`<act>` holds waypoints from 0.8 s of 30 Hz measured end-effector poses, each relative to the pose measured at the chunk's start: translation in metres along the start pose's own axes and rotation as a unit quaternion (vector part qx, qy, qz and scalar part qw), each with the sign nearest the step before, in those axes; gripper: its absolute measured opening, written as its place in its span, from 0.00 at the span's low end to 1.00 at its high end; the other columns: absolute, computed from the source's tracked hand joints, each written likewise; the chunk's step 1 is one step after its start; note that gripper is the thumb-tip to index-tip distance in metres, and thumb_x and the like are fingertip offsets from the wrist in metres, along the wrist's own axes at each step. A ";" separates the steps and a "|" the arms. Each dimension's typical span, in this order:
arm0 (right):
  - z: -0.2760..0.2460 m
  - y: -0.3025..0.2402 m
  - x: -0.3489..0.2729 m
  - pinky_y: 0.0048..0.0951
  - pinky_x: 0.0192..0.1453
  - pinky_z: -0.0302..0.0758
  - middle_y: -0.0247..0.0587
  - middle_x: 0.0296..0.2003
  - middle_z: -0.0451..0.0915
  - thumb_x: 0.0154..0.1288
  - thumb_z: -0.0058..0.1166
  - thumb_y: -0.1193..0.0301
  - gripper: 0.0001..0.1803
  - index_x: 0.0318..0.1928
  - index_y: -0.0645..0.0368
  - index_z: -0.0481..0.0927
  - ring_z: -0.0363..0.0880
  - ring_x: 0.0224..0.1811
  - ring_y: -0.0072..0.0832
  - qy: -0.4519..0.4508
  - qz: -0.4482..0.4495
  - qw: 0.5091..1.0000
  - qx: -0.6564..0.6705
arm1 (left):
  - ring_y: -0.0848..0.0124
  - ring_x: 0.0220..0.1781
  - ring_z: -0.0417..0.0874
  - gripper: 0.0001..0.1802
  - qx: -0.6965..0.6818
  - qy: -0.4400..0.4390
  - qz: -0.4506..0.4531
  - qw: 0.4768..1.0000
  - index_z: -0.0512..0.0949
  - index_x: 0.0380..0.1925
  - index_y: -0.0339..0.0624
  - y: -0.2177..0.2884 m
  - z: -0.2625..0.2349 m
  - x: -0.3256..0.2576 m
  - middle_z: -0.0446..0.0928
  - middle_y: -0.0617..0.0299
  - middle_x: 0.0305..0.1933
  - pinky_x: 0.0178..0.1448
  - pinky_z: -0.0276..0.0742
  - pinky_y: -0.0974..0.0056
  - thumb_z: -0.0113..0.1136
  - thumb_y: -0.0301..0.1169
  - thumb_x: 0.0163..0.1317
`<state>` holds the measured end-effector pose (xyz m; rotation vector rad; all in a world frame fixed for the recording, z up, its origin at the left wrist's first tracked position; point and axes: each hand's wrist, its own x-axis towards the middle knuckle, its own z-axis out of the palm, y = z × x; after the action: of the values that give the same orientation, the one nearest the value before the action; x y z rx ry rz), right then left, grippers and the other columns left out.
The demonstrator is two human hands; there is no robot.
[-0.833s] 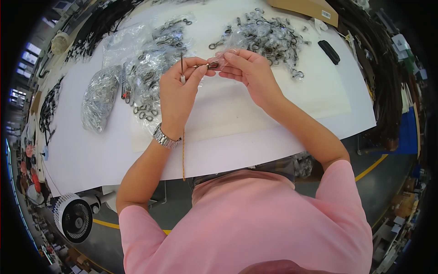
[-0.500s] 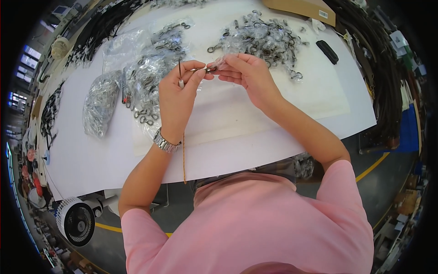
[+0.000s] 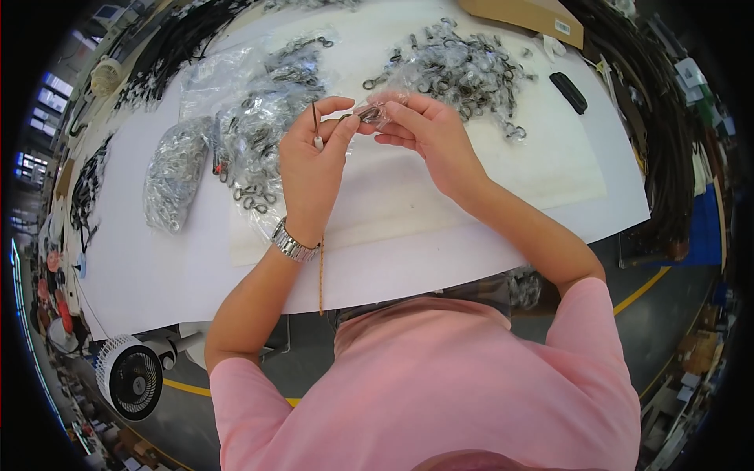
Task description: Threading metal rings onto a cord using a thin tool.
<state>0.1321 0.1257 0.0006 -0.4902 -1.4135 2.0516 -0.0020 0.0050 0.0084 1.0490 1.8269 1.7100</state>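
Observation:
Both my hands meet over the table's far middle. My left hand [image 3: 312, 165] is closed, its thumb and fingers pinching a small dark metal hook [image 3: 367, 115]. A thin dark stick-like tool with a white part [image 3: 317, 133] also stands between its fingers. My right hand [image 3: 444, 145] is closed on clear plastic film [image 3: 388, 104], which lies around or against the hook; which of the two I cannot tell. Beyond my right hand lies a heap of film-wrapped metal hooks [image 3: 463, 67]. More dark hooks in clear plastic [image 3: 255, 137] lie left of my left hand.
A full clear bag [image 3: 174, 177] lies farther left on the white table [image 3: 440, 243]. At the right are a black oblong object [image 3: 568, 93], a cardboard box [image 3: 526, 17] and dark hanging straps [image 3: 664, 157]. A fan [image 3: 132, 377] stands by the near left edge.
Both hands have shifted slightly to the right over the table. The clear film between them now shows more spread out around the hook.

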 end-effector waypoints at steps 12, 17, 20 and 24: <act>-0.003 0.006 0.001 0.28 0.55 0.82 0.39 0.41 0.87 0.77 0.56 0.67 0.18 0.59 0.67 0.81 0.85 0.41 0.23 -0.016 0.006 1.000 -0.016 | 0.86 0.20 0.67 0.17 -0.044 -0.126 -0.033 0.990 0.80 0.59 0.36 0.010 -0.008 0.007 0.81 0.66 0.23 0.25 0.59 0.76 0.60 0.33 0.75; -0.005 -0.004 0.002 0.26 0.53 0.80 0.38 0.40 0.86 0.77 0.58 0.66 0.25 0.68 0.64 0.71 0.83 0.41 0.21 -0.097 0.005 0.994 -0.045 | 0.88 0.16 0.60 0.16 -0.087 -0.148 -0.058 0.983 0.81 0.55 0.35 0.007 -0.024 0.018 0.78 0.69 0.25 0.20 0.50 0.76 0.59 0.35 0.77; -0.008 -0.003 0.005 0.26 0.50 0.82 0.39 0.39 0.87 0.76 0.59 0.67 0.27 0.69 0.65 0.70 0.84 0.41 0.22 -0.134 0.041 0.989 -0.039 | 0.88 0.18 0.61 0.12 -0.140 -0.207 -0.100 0.963 0.83 0.48 0.36 0.007 -0.024 0.017 0.78 0.70 0.29 0.21 0.50 0.77 0.60 0.34 0.75; -0.010 -0.005 0.008 0.26 0.47 0.83 0.40 0.38 0.87 0.76 0.60 0.66 0.24 0.64 0.68 0.74 0.84 0.37 0.22 -0.145 0.092 0.983 -0.071 | 0.87 0.18 0.64 0.09 -0.139 -0.195 -0.101 0.966 0.82 0.40 0.37 0.006 -0.025 0.017 0.78 0.69 0.26 0.20 0.52 0.76 0.66 0.32 0.71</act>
<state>0.1330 0.1394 0.0020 -0.4042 -1.7513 2.2504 -0.0295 0.0016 0.0207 0.9633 1.3524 1.4614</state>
